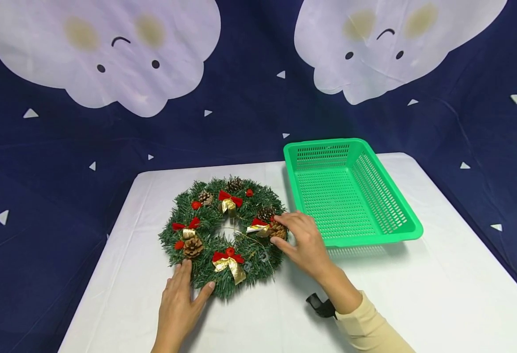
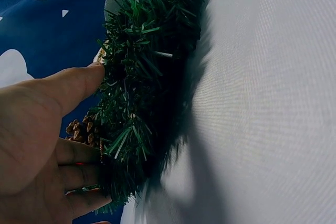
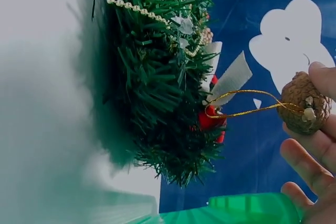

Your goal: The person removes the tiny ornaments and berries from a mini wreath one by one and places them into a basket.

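Head view shows your left hand (image 1: 180,301) lying flat with straight fingers against the wreath (image 1: 225,234) at its 7 o'clock rim, and your right hand (image 1: 301,241) at 3 o'clock. Only the right wrist view reveals that this hand pinches a pinecone (image 3: 304,103) lifted off the greenery, tied on by a gold cord (image 3: 242,102). The wreath lies mid-table (image 1: 417,294); the green basket (image 1: 397,196) sits just beside it at 2 o'clock. You have bare cloth toward the near edge.
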The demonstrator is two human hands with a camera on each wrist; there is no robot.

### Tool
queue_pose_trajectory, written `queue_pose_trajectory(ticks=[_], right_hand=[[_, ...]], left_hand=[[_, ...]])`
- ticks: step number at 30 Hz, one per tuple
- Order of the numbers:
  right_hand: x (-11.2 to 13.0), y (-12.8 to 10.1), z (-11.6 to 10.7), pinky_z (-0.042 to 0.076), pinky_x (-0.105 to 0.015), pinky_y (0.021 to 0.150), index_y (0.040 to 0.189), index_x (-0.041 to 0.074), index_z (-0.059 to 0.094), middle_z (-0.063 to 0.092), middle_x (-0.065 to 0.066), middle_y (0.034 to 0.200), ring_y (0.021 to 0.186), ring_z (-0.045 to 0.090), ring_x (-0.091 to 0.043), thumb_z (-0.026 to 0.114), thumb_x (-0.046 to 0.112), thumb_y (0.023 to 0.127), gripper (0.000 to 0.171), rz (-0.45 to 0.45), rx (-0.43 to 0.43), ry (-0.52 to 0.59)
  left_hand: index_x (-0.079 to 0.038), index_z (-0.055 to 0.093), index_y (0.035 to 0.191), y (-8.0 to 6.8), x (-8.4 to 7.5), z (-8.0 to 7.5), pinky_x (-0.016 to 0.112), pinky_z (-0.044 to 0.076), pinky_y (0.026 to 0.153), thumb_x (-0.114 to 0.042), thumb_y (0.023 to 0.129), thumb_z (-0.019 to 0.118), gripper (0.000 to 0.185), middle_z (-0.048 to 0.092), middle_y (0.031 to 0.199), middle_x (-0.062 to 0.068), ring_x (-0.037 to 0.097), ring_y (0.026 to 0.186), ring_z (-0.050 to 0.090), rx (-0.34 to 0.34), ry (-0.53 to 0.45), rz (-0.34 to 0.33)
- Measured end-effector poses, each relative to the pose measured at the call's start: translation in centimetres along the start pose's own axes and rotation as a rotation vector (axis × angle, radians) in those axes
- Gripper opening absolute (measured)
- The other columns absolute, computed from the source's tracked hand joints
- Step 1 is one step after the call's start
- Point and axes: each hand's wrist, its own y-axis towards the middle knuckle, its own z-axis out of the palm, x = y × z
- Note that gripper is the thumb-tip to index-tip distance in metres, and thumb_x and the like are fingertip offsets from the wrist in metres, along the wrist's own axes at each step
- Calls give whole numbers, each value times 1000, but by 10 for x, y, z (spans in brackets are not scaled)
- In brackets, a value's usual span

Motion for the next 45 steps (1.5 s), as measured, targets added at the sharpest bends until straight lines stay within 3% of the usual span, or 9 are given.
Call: queue_pose_trajectory(ticks=[8, 20, 38, 45], right_hand=[[-6, -1, -7, 46, -51, 95, 111, 0, 66, 70, -16, 105, 99, 63, -31, 79, 23, 67, 50, 44, 5, -1], [-23, 1, -28, 47, -50, 91, 112, 1, 67, 70, -17, 107, 101, 62, -34, 81, 18, 68, 49, 198, -15, -68], [-46, 6, -47, 45, -54, 92, 118, 5, 65, 67, -16, 115, 108, 58, -36, 77, 22, 77, 46, 441, 110, -99], [-55, 9, -52, 44, -54, 89, 121, 6, 63, 66, -17, 117, 110, 56, -36, 75, 23, 80, 46, 487, 148, -116]], left_hand=[[3, 34, 144, 0, 1, 0, 60, 24, 110, -47, 87, 62, 82, 33, 150, 24, 43, 140, 28, -7, 2, 9], [3, 33, 145, 0, 1, 0, 59, 23, 111, -48, 87, 61, 82, 33, 150, 23, 43, 140, 27, 11, 5, -4], [3, 34, 144, 1, 2, 2, 59, 24, 111, -48, 85, 64, 84, 33, 150, 23, 43, 140, 28, 3, 0, -17], [2, 31, 146, 2, 2, 1, 59, 21, 112, -49, 86, 63, 85, 30, 152, 22, 42, 142, 24, 32, -2, -36]])
